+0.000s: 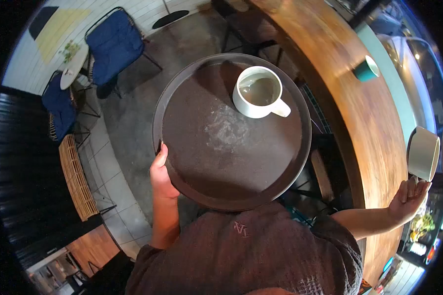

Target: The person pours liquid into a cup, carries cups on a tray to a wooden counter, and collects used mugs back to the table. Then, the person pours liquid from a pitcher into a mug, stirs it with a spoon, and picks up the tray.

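Note:
My left hand (163,172) grips the near left rim of a round dark brown serving tray (197,167), thumb over the edge, other fingers hidden underneath. On the far right part of the tray stands a white mug (239,98) with a murky liquid inside, its handle pointing to the lower right. A pale smear (226,128) marks the tray's middle. Out to the right, my right hand (409,199) is closed at the near side of a second white mug (421,153), by the counter's window edge. That mug's handle is hidden by my fingers.
A curved wooden counter (339,64) runs down the right side along the window, with a teal cup (366,70) on it. Blue chairs (114,46) and a small white table (74,66) with a plant stand at the far left. A dark stool (251,29) is beside the counter.

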Demonstrator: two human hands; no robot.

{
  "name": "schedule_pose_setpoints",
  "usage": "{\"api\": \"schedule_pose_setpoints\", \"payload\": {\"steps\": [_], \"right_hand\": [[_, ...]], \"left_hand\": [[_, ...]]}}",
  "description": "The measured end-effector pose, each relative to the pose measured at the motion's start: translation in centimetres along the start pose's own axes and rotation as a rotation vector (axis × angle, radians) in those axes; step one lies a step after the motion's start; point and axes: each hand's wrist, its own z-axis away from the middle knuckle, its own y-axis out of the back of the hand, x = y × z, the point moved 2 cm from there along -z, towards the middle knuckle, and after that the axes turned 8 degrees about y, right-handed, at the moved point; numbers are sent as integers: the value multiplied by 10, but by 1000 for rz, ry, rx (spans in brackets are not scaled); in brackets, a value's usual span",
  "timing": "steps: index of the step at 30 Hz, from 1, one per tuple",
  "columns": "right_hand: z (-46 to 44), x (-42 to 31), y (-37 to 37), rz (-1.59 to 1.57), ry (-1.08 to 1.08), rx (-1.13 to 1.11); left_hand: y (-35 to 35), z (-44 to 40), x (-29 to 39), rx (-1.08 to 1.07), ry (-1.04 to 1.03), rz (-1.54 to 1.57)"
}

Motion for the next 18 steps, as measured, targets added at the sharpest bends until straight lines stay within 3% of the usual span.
{"api": "schedule_pose_setpoints", "payload": {"steps": [1, 2, 6, 7, 9, 11, 15, 17, 18], "right_hand": [[-2, 6, 4, -115, -81, -160], [3, 11, -11, -33, -66, -74], [-3, 51, -29, -68, -142, -185], [-4, 65, -26, -21, -192, -161], [2, 89, -44, -134, -400, -325], [-1, 116, -43, -27, -497, -170], [15, 161, -74, 46, -538, -401], [23, 193, -71, 65, -593, -520], [31, 212, -71, 27, -610, -488]], "left_hand": [[-2, 5, -4, 19, -15, -11], [-3, 8, -8, 30, -30, -19], [-11, 9, -10, 69, -90, -51], [-10, 9, -13, 104, -110, -15], [-9, 13, -19, 151, -134, 13], [-14, 22, -31, 227, -192, -31], [-7, 20, -36, 161, -182, -3], [2, 21, -34, 234, -269, -39], [3, 22, -33, 233, -260, -50]]}}
